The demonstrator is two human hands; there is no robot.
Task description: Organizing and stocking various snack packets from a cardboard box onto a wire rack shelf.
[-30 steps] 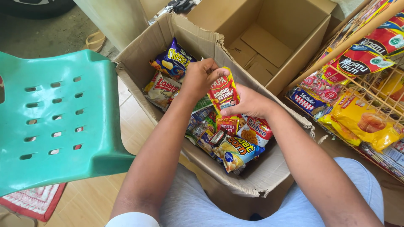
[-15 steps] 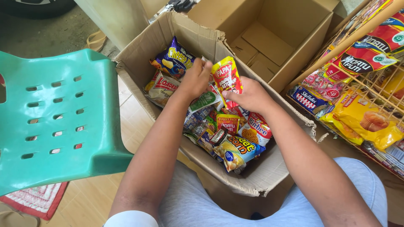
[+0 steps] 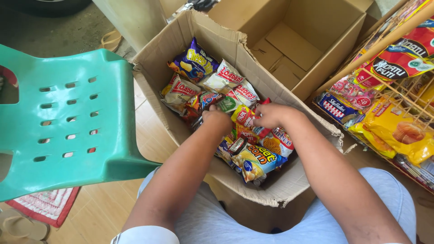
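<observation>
Both hands are reaching into the box point(image 3: 181, 58), the left hand point(image 3: 217, 118) curled among the packets and the right hand point(image 3: 270, 115) pinching a red-and-yellow packet point(image 3: 244, 116), likely light, crinkly, slippery and crushable, so best gripped by its sealed edge.

Cardboard box point(image 3: 235, 49), frame centre: matt brown corrugated board, edges torn and rough. Snack packets point(image 3: 255, 162) inside: glossy printed plastic film, crinkled, catching light. Second cardboard box point(image 3: 325, 58), upper right: same matt board, smoother flaps. Chair point(image 3: 68, 122), left: moulded turquoise plastic, slight sheen, scuffed. Rack point(image 3: 384, 43), right edge: light wood slat over thin wire grid. Floor point(image 3: 104, 208), lower left: smooth wood-look tile. Trousers point(image 3: 217, 221): soft matt cloth.
</observation>
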